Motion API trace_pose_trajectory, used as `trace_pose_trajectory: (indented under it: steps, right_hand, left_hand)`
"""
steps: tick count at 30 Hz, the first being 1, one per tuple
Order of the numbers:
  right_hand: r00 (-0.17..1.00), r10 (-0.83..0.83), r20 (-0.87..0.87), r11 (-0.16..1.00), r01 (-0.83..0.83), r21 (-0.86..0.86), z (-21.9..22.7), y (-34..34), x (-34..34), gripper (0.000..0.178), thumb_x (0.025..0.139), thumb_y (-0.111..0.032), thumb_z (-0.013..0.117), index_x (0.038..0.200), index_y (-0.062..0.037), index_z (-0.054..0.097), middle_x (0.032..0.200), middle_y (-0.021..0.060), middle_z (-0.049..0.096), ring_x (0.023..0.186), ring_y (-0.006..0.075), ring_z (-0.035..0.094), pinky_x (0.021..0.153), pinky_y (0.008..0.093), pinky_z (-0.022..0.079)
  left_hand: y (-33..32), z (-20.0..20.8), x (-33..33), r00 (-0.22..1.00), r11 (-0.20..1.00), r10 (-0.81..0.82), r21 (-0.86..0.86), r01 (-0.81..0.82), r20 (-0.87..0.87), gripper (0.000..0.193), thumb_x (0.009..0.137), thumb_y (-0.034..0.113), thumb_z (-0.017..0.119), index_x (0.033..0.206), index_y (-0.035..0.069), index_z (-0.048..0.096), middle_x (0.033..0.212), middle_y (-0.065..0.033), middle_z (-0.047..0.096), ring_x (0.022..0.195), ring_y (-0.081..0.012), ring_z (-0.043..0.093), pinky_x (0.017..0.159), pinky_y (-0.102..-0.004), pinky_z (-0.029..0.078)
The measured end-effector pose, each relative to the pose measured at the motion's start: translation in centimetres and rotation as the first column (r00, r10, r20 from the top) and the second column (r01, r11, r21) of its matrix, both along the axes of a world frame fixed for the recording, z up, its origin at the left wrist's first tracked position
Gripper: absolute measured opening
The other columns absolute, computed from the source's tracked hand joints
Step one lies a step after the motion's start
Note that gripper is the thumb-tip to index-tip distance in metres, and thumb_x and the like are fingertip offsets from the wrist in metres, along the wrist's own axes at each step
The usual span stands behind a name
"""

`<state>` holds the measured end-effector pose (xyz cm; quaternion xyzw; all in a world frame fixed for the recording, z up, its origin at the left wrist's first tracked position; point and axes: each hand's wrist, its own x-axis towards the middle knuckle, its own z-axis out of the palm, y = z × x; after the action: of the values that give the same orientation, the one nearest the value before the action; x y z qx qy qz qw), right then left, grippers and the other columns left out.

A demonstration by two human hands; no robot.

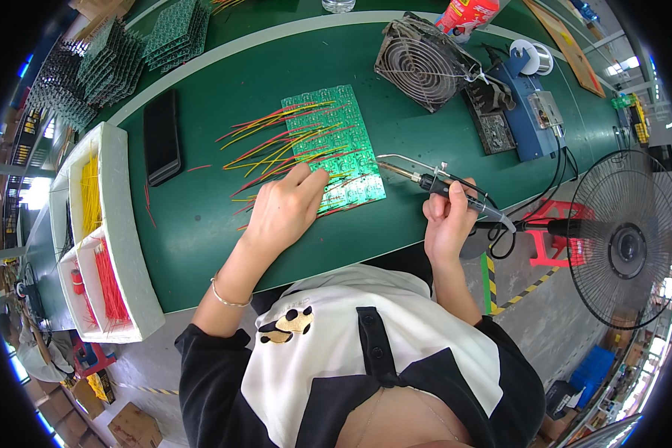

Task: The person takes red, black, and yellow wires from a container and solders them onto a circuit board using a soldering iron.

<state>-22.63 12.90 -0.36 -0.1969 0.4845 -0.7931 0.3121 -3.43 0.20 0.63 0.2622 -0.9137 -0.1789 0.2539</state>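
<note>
A green circuit-board panel [353, 133] lies on the bench, with several red and yellow wires [265, 151] running across it and off its left side. Over the panel's lower left part, my left hand [287, 205] is closed in a pinch. A wire shows at its fingertips; the grip itself is partly hidden. My right hand [449, 220], right of the panel, is wrapped round a black-handled soldering iron [434, 184] with a thin metal feed tube along it. The iron's tip points left, close to the panel's right edge.
At left stand a dark phone [162, 138] and a white foam box [143, 299] of cut wires. A fan unit with round grille [423, 69], a blue soldering station [526, 112] and a solder spool [534, 58] stand back right. A pedestal fan [626, 250] is at right.
</note>
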Motion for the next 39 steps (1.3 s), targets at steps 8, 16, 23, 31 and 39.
trace_pose_trajectory:
  steps: [8, 16, 23, 31, 39]
  right_hand:
    - [1.0, -0.002, -0.003, 1.0, 0.002, -0.028, -0.1, 0.1, 0.0, 0.017, 0.09, -0.017, 0.047, 0.079, -0.0071, 0.039, 0.052, -0.0012, 0.037, 0.042, 0.0041, 0.029, 0.039, 0.0205, 0.023]
    - [1.0, -0.017, 0.012, 0.999, 0.017, -0.047, 0.0, 0.3, -0.3, 0.014, 0.089, -0.015, 0.048, 0.081, -0.0063, 0.041, 0.056, -0.001, 0.039, 0.045, 0.0041, 0.032, 0.041, 0.0204, 0.025]
    - [0.999, 0.01, 0.035, 0.999, -0.008, -0.051, -0.7, 0.5, -0.2, 0.011, 0.088, -0.012, 0.049, 0.082, -0.0049, 0.042, 0.067, 0.0009, 0.042, 0.047, 0.0054, 0.036, 0.042, 0.0218, 0.028]
    - [0.999, 0.004, 0.034, 0.999, -0.002, -0.053, -0.2, 0.6, -0.3, 0.012, 0.089, -0.014, 0.048, 0.081, -0.0067, 0.041, 0.057, -0.0006, 0.04, 0.046, 0.0049, 0.034, 0.042, 0.021, 0.027]
    - [0.998, 0.025, 0.056, 0.999, -0.023, -0.025, 0.0, 0.1, -0.8, 0.015, 0.087, -0.014, 0.051, 0.079, -0.0071, 0.041, 0.061, -0.0006, 0.04, 0.047, 0.0052, 0.035, 0.041, 0.0214, 0.028]
  left_hand:
    - [-0.8, 2.1, 0.6, 0.998, 0.993, 0.058, -0.105, -0.057, 0.009, 0.007, 0.077, 0.009, 0.061, 0.083, 0.007, 0.056, 0.069, -0.0057, 0.052, 0.051, -0.0228, 0.054, 0.044, -0.0315, 0.044]
    - [1.2, 3.8, 3.0, 0.978, 0.955, 0.184, -0.219, -0.202, -0.101, 0.008, 0.072, 0.001, 0.06, 0.079, 0.004, 0.057, 0.065, -0.0047, 0.049, 0.051, -0.0164, 0.052, 0.044, -0.0291, 0.04]
    - [2.5, 0.4, 0.0, 0.967, 0.932, -0.256, -0.265, 0.246, -0.003, 0.011, 0.069, 0.004, 0.067, 0.076, 0.002, 0.058, 0.06, -0.0046, 0.044, 0.048, -0.0167, 0.049, 0.042, -0.03, 0.039]
    - [0.3, 0.4, -0.7, 0.963, 0.935, -0.267, -0.253, 0.248, -0.044, 0.011, 0.071, 0.002, 0.066, 0.08, 0.001, 0.06, 0.062, -0.0052, 0.049, 0.05, -0.0176, 0.052, 0.043, -0.0298, 0.041]
    - [0.1, 1.5, -1.4, 0.975, 0.995, -0.093, -0.041, 0.086, -0.2, 0.013, 0.077, -0.004, 0.055, 0.089, 0.001, 0.052, 0.068, -0.0106, 0.055, 0.051, -0.0264, 0.053, 0.047, -0.0329, 0.043]
